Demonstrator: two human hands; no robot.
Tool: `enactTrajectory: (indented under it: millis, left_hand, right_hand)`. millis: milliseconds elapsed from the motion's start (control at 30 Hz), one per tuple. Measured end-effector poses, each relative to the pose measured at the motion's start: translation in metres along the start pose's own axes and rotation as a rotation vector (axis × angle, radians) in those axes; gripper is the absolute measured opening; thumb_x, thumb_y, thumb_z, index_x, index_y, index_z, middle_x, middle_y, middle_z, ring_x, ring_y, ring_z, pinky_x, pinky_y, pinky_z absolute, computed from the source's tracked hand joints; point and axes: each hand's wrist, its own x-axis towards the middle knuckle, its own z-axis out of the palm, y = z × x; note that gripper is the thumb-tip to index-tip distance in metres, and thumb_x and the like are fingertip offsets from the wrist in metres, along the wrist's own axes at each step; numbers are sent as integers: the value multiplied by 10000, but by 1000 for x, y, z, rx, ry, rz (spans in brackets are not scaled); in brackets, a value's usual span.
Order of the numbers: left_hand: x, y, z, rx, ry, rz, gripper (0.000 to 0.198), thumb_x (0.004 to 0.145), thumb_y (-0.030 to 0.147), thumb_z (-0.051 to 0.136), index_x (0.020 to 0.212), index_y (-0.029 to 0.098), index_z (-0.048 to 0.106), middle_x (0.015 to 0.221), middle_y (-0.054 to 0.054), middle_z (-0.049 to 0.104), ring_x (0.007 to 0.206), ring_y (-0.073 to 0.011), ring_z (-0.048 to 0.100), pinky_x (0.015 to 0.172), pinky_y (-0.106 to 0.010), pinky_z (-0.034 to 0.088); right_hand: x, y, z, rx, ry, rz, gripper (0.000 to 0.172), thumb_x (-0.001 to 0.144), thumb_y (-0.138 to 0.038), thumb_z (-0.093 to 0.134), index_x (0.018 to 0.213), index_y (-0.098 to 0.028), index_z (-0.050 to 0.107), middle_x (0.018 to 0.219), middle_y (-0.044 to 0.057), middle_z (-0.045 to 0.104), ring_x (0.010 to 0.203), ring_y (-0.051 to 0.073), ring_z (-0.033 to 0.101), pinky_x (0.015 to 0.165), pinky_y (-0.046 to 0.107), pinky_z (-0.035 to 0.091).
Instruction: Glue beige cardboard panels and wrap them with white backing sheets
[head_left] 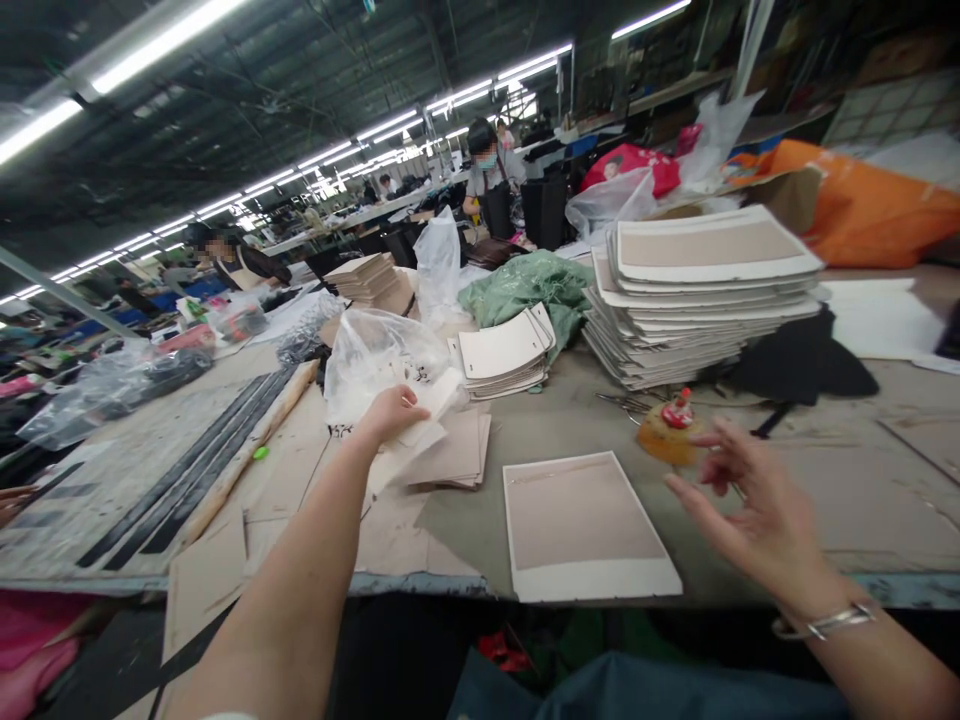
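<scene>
Look at the left hand (394, 415): its fingers are drawn in narrow, pinching a pale sheet (414, 447), motion-blurred, beside a loose pile of beige pieces (465, 455). Over to the right hand (754, 505), thumb and fingers well parted, nothing I can make out between them, a metal bracelet (825, 625) round the wrist. It's right near a yellow container (664, 437) with a red top; whether they touch, I can't tell from here. Between the two hands, one beige panel with white borders (585, 520) lies flat near the front edge of the bench (551, 425). Further out, scissors (626, 404) rest behind the container, and there's the big one, a tall, uneven stack of panels (697, 310), with a black piece (806, 362) at its right. Left of that, a low stack of white cards (504, 352) sits before a green bag (529, 285), a clear plastic bag (382, 350) just beside the cards. Beyond, a masked co-worker (491, 180) stands among the benches.
</scene>
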Motion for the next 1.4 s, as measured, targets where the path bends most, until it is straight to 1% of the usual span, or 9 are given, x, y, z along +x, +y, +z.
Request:
enactTrajectory:
  millis: [100,233,567,800,867,967,1133,1267,1400]
  left_hand:
    - [-8,1,26,-55,-69,-13,231,647,383,653,728,169,620,616,24,596,577,-124,545,494,-198,354]
    - [-11,-6,38,-44,-83,-15,198,675,368,612,682,173,648,582,22,600,577,-133,549,505,-211,357]
    - [-21,-13,30,-47,135,-78,142,718,316,597,734,216,697,894,-19,700,901,-206,609,759,-253,431]
    - [-60,5,12,-219,276,-88,285,825,424,456,823,173,591,687,-4,602,648,-144,574,561,-218,420]
    - [-85,23,9,-410,177,33,290,827,463,457,838,188,548,668,18,567,581,-118,544,500,-195,399]
    - [-126,59,15,-639,-176,290,267,786,457,554,786,191,534,648,22,543,543,-99,502,484,-183,392]
    - [-162,113,44,-584,-621,696,160,832,309,545,802,170,617,651,12,570,578,-77,497,570,-168,394]
    - [-159,121,67,-610,-681,688,154,831,282,551,835,164,650,604,29,561,491,-57,462,509,-159,363]
    - [-149,107,87,-632,-524,528,138,787,277,603,816,160,670,701,5,635,581,-83,527,549,-167,390]
  right_hand:
    - [-3,-10,13,74,-129,-154,601,835,-317,575,1375,-253,318,1015,71,558,652,150,489,639,315,472]
    - [-5,-15,21,128,-186,-186,579,861,-288,546,1381,-247,294,1031,69,556,682,144,512,685,316,481]
    - [-7,-16,26,141,-242,-209,495,873,-297,530,1342,-247,378,982,57,575,698,147,535,694,311,485]
    - [-10,-16,30,213,-243,-157,441,877,-311,529,1303,-251,436,972,67,583,728,155,550,667,300,497]
    - [-9,-19,29,307,-256,-80,459,869,-325,544,1306,-249,427,1027,79,575,787,164,560,695,303,500]
    - [-7,-26,27,574,-352,40,563,867,-394,537,1370,-261,322,1229,108,500,1024,208,537,852,361,476]
    - [-7,-41,22,803,-628,-9,719,829,-536,535,1425,-271,232,1436,101,301,1325,260,259,1062,456,262]
    - [-9,-44,23,652,-822,-62,617,798,-455,617,1338,-225,429,1128,78,579,1110,223,502,1003,396,346]
    - [-7,-39,33,531,-757,82,407,813,-388,587,1164,-183,598,961,63,642,878,182,582,837,324,463]
